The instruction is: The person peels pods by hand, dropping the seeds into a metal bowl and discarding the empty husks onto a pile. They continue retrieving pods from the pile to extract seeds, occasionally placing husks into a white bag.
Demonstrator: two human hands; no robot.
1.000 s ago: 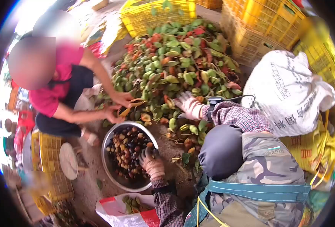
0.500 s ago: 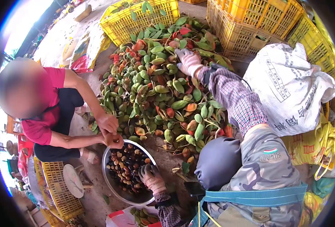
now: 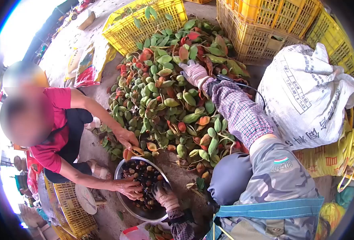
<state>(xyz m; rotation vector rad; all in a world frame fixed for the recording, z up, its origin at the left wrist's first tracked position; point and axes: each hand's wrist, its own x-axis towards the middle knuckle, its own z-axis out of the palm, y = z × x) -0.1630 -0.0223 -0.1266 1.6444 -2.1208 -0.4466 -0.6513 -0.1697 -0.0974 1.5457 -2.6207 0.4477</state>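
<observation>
My left hand [image 3: 166, 196], in a glove with dark fingertips, reaches over the right rim of the metal basin [image 3: 144, 219]. Its partly visible fingers lie spread against the dark brown nuts [image 3: 142, 171] inside. At the upper side of a large heap of green and red seed pods [image 3: 171, 102], my gloved right hand [image 3: 195, 73] has its fingers extended over the pods; I see nothing held in it. Across the basin, a co-worker's hand [image 3: 128, 188] touches the nuts. The co-worker's other hand [image 3: 128, 139] holds an opened orange-brown pod [image 3: 134, 152] above the rim.
Yellow crates [image 3: 145, 24] stand behind the heap, with stacked crates [image 3: 265, 32] at the upper right. A full white sack [image 3: 305, 96] sits right of my right arm. A round stool [image 3: 86, 199] and more crates [image 3: 71, 208] are lower left. Another sack [image 3: 135, 233] holds pods.
My right hand has shifted slightly left and down over the pods. The co-worker's hands, together before, are now apart, one lowered into the basin. A second person shows behind the co-worker.
</observation>
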